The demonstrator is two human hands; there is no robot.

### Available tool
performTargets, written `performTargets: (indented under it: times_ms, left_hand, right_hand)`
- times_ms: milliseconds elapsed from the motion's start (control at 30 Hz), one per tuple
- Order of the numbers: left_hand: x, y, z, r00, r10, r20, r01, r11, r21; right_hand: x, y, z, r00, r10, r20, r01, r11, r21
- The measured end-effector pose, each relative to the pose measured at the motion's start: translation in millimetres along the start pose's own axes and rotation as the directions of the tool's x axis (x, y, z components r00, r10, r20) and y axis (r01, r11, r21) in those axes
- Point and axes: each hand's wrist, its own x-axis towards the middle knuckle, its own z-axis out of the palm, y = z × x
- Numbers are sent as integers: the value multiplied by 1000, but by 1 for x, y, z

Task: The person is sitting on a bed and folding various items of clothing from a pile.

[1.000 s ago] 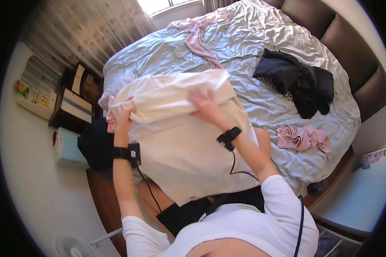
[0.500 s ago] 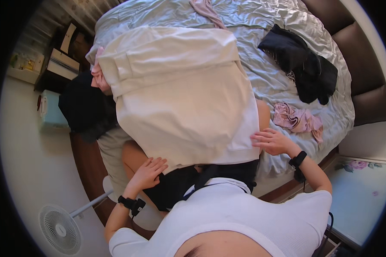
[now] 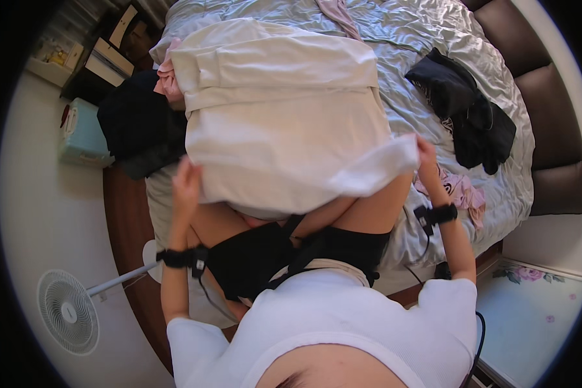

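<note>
A cream long-sleeved top (image 3: 284, 136) lies spread over my lap and the bed, with a sleeve folded across its far part. My right hand (image 3: 427, 158) is closed on its near right corner and holds that hem raised, folded back over the cloth. At the near left edge, my left hand (image 3: 186, 184) has its fingers pinched together on the fabric, slightly blurred. Between the two hands the lower edge lifts off my thighs, and my black shorts (image 3: 343, 249) show below it.
Right of the top on the bed (image 3: 394, 48) lie a black garment (image 3: 465, 110) and crumpled pink clothing (image 3: 462, 197). A dark pile (image 3: 136, 132) and pink cloth (image 3: 167, 74) are at the left. A white fan (image 3: 69, 313) stands at lower left. A padded headboard (image 3: 540, 97) borders the right.
Both hands have moved away from me, and the left has shifted left. The lower hem has been taken hold of and lifted, its right corner turned up, uncovering my thighs.
</note>
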Motion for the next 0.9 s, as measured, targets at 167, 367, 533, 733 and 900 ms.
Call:
performTargets:
  times_ms: [167, 367, 533, 733, 900]
  left_hand:
    - [92, 12, 12, 958, -112, -263, 135, 988, 71]
    - [20, -38, 13, 980, -165, -111, 193, 924, 331]
    - [-22, -60, -10, 999, -11, 48, -15, 862, 506]
    - [8, 23, -17, 980, 192, -57, -168, 943, 289]
    - [49, 60, -40, 973, 214, -84, -208, 976, 68]
  right_hand:
    - [78, 35, -13, 967, 254, -24, -251, 963, 99]
    - [58, 63, -17, 838, 439, 325, -367, 893, -262]
    - [35, 42, -15, 985, 166, 55, -168, 985, 47]
    - [4, 6, -30, 1000, 2, 26, -2, 1000, -3]
    - [25, -54, -26, 942, -212, 258, 329, 730, -599]
